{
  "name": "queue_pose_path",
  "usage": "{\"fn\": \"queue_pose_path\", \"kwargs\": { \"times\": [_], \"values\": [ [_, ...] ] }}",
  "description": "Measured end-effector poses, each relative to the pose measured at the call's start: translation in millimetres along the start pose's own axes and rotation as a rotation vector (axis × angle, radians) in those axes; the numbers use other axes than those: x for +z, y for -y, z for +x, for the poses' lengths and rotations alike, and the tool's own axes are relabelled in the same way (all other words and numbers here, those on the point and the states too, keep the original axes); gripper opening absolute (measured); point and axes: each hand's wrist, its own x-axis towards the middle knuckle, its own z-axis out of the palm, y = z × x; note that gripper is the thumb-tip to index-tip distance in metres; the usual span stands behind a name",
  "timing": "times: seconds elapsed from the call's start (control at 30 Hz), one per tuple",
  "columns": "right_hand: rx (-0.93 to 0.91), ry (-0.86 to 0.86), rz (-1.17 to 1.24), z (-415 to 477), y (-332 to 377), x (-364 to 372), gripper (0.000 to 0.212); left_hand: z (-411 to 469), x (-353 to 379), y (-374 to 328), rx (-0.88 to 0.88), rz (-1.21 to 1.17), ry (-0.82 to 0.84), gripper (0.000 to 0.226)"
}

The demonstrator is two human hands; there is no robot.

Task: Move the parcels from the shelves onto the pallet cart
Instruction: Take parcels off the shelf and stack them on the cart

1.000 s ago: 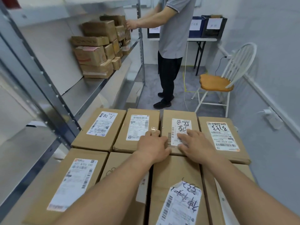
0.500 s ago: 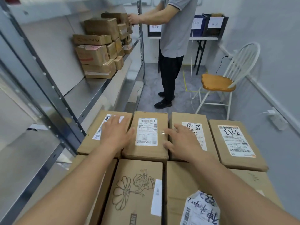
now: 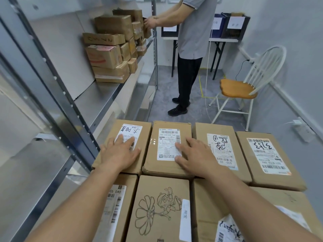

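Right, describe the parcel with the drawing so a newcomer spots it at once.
Beside the metal shelving lies a block of brown parcels. In its near row, second from the left, is the parcel. It alone bears an inked flower drawing.

It was a small parcel storeroom: metal shelving (image 3: 104, 95) at ten o'clock carried stacked cartons (image 3: 108, 55), labelled parcels (image 3: 167, 149) lay in rows at six o'clock, and labelled bins (image 3: 236, 31) sat on a desk (image 3: 223, 40) at one o'clock.
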Motion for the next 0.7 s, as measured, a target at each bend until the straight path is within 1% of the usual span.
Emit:
{"fn": "queue_pose_path", "kwargs": {
  "times": [0.13, 0.27, 0.47, 0.7],
  "values": [
    [0.007, 0.001, -0.021, 2, 5, -4, 0.058, 0, -3, 2, 0.006, -0.016, -0.009, 0.059],
    [0.014, -0.040, -0.032, 1, 12, -6, 0.060, -4, -5, 1, 0.035, -0.032, -0.062, 0.059],
    [-0.003, -0.090, -0.011, -16, 29, -9, 0.057, -29, -7, -8, 0.174, -0.044, -0.135, 0.058],
    [-0.015, -0.120, -0.010, -49, 48, -10, 0.058, -76, 1, -5, 0.296, -0.126, -0.148, 0.060]
  ]
}}
